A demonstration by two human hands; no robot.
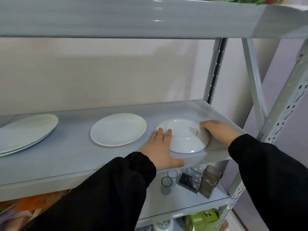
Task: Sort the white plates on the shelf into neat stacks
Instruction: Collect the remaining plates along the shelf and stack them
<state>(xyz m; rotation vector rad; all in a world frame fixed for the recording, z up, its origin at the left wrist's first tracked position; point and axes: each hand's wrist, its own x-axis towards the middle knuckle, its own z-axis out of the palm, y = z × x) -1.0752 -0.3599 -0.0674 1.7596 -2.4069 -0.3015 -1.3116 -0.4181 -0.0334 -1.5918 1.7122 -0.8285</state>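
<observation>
Flanking an upturned white plate (185,136) on the grey shelf (70,152), the left hand (160,147) lies spread. Right hand (218,130) cups its rim, fingers together. Another plate (118,129) lies just beside.

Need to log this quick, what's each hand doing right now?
Left hand: open, fingers spread flat against the left edge of the upside-down plate.
Right hand: open, cupped against the plate's right edge; neither hand is closed around it.

Bare shelf (73,152) strip open between left plate stack (25,130) and middle plate (118,129); narrow gap between middle plate and upturned dish (185,135). Left hand (160,147) and right hand (218,130) flank dish, blocking both sides. Upper shelf (133,17) caps headroom; upright post (215,70) closes right rear corner
</observation>
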